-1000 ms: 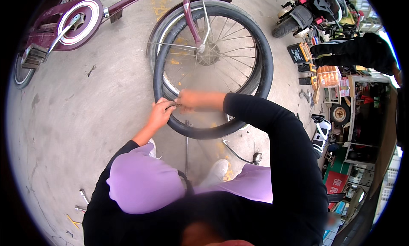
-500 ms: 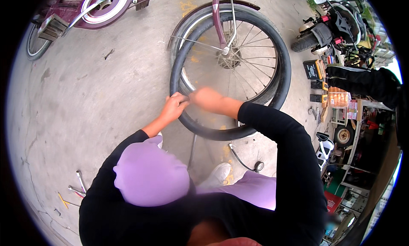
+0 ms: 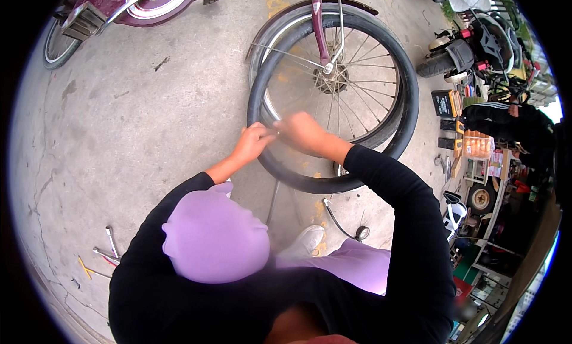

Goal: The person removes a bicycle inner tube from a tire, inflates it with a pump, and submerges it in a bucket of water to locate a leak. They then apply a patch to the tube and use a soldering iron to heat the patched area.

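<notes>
A plump black inner tube [image 3: 410, 100] hangs as a wide ring across the spoked front wheel [image 3: 363, 76] of a purple bicycle [image 3: 317, 28]. My left hand [image 3: 253, 141] is closed on the tube's near-left side, fingers pinched together. Right beside it, my right hand [image 3: 302, 132] is drawn into a fist and blurred by motion. A small dark piece shows between the two hands, too smeared to name. The wheel's hub [image 3: 329, 77] lies beyond my hands, with the fork running away from it.
A hose with a round gauge [image 3: 361, 232] lies on the concrete by my white shoe [image 3: 310, 240]. Hand tools [image 3: 110, 248] are at the left. Parked motorcycles [image 3: 456, 52], boxes [image 3: 445, 103] and a crowded shelf [image 3: 494, 207] line the right, where another person in dark clothes [image 3: 503, 120] is seen.
The whole view has shifted, so wheel and tube sit slightly further right. Both hands stay together at the same part of the tube, the right one still blurred.
</notes>
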`<state>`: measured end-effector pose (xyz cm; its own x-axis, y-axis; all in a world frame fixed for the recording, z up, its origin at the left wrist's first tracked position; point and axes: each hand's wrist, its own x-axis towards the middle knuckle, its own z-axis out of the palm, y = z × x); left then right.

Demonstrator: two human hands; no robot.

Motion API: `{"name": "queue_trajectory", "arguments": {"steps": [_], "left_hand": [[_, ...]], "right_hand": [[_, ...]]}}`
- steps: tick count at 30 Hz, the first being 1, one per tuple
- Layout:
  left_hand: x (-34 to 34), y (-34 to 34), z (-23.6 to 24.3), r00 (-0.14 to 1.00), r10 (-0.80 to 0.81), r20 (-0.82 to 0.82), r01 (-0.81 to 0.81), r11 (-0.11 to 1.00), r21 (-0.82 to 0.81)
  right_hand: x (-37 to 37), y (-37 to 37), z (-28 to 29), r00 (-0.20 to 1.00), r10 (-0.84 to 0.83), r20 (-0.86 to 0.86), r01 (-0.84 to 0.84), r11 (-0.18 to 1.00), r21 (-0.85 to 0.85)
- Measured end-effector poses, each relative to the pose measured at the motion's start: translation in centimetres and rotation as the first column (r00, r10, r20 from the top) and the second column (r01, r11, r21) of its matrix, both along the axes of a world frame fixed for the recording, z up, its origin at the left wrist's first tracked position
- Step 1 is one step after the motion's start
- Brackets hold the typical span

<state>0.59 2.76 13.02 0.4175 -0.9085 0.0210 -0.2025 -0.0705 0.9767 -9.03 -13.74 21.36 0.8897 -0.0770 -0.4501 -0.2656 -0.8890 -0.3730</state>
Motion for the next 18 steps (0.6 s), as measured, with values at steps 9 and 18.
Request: {"name": "queue_trajectory", "arguments": {"steps": [9, 18], "left_hand": [[-0.1, 0.0, 0.0, 0.995, 0.017, 0.093, -0.017, 1.0, -0.001], [-0.3, -0.1, -0.8, 0.999, 0.011, 0.046, -0.011, 1.0, 0.005]], "right_hand": [[0.3, 1.5, 0.4, 0.972, -0.227, -0.054, 0.221, 0.971, -0.091], [0.8, 1.7, 1.6, 0.982, -0.187, 0.025, 0.187, 0.982, -0.033]]}}
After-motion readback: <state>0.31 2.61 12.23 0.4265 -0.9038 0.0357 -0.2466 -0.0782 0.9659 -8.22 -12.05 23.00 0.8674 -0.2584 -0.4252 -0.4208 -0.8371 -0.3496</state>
